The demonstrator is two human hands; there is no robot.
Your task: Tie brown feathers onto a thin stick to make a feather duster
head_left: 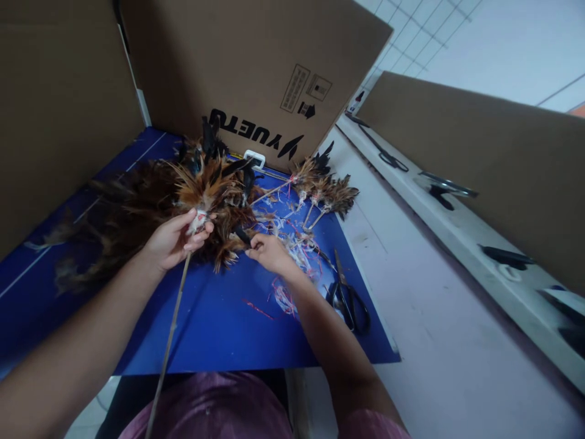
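Observation:
My left hand (pixel 179 239) is closed round the white, bound base of a feather duster (pixel 208 189) with brown and black feathers. Its thin stick (pixel 170 341) slants down toward my lap. Just to the right, my right hand (pixel 269 251) pinches a small dark feather (pixel 242 235) between thumb and fingers. Behind and left of my hands lies a large heap of loose brown feathers (pixel 132 207), partly covered by the duster. Scraps of white and red string (pixel 286 292) lie near my right wrist.
Several small feather bundles on sticks (pixel 336 195) lie at the mat's far right. Black-handled scissors (pixel 350 305) rest at the right edge of the blue mat (pixel 219 335). Cardboard panels (pixel 256 61) stand behind and at left. More scissors (pixel 393 161) lie on a ledge at right.

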